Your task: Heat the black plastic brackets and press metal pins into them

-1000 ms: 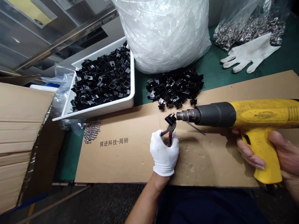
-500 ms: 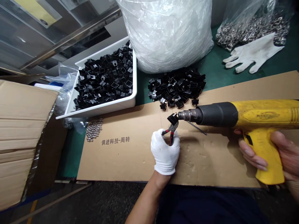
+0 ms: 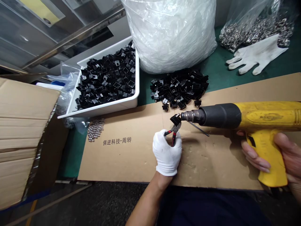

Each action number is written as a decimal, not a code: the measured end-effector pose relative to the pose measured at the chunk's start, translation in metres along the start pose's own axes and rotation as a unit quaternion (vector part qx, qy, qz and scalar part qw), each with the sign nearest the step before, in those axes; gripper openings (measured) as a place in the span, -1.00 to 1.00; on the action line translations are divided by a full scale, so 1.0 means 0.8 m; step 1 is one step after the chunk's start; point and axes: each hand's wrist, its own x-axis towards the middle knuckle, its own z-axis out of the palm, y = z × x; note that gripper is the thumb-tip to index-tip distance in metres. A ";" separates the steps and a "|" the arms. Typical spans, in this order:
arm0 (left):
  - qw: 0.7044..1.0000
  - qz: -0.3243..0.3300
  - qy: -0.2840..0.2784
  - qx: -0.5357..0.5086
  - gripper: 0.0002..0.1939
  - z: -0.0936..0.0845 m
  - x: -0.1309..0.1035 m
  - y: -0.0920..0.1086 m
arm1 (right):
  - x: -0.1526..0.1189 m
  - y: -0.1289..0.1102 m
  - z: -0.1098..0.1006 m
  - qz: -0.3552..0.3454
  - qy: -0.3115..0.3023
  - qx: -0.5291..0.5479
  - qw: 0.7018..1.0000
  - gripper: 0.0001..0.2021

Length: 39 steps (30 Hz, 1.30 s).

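Observation:
My left hand, in a white glove, is closed around red and black pliers. The jaws of the pliers grip a small black part, held tilted above the cardboard sheet. Bare and partly cut off at the right edge, my right hand is wrapped round the handle of a yellow heat gun. The gun's metal nozzle points left and ends right beside the black part. Under the nozzle lies a thin dark rod.
Black parts fill a white tray and form a loose pile. Small metal pieces lie at the left. Behind are a large plastic bag, a bag of metal rings and a white glove. A carton stands far left.
The whole view has shifted slightly, with things appearing a little further right. Both hands keep their holds, and the nozzle stays beside the black part.

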 end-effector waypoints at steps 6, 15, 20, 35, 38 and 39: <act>1.000 0.001 -0.004 0.001 -0.68 0.001 -0.001 -0.001 | 0.000 0.000 0.002 -0.005 0.019 0.002 1.000 -0.44; 1.000 0.007 -0.008 0.000 -0.69 0.000 0.000 0.000 | 0.000 -0.001 0.003 -0.003 0.016 0.007 1.000 -0.43; 1.000 0.008 -0.013 -0.005 -0.69 -0.001 0.000 0.001 | 0.000 0.001 0.001 -0.001 0.017 0.014 1.000 -0.43; 1.000 0.003 -0.014 -0.016 -0.69 0.000 0.000 0.000 | 0.000 0.000 0.002 -0.004 0.013 0.007 1.000 -0.43; 1.000 0.003 -0.017 -0.019 -0.69 0.000 0.000 0.000 | 0.000 -0.001 0.002 0.002 0.017 0.010 1.000 -0.44; 1.000 0.003 -0.018 -0.019 -0.69 0.000 0.000 0.000 | -0.001 -0.001 0.002 0.004 0.018 0.012 1.000 -0.44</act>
